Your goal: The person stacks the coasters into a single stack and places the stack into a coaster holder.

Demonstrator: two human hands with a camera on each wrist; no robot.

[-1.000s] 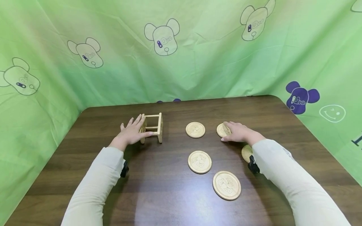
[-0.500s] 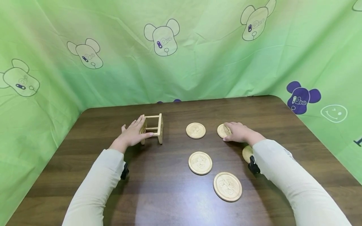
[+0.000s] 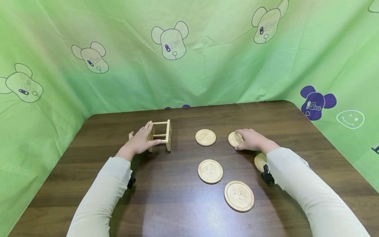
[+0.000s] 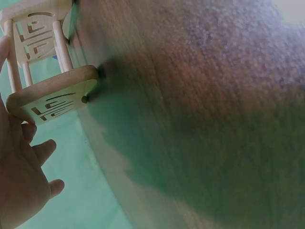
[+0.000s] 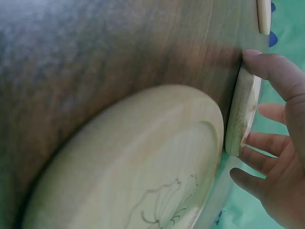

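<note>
In the head view my left hand (image 3: 138, 142) holds the left side of a small wooden coaster rack (image 3: 168, 135). Its thumb lies across the front rod, and the fingers are spread along the side panel. The left wrist view shows the rack's cut-out panel (image 4: 57, 98) beside the fingers. On the right, my right hand (image 3: 251, 139) grips a round wooden coaster (image 3: 232, 139) lying on the table. In the right wrist view the thumb touches one edge of that coaster (image 5: 242, 114), with fingertips at the opposite edge.
Other round coasters of different sizes lie on the brown table (image 3: 165, 184): one (image 3: 205, 137) at the back, one (image 3: 210, 171) mid-table, a large one (image 3: 239, 196) in front, and one (image 3: 259, 161) partly under my right wrist. A green printed cloth (image 3: 207, 75) hangs behind.
My right thumb has drawn in slightly against the coaster's edge. The left hand and the rack stay in place; the head view shifts a little.
</note>
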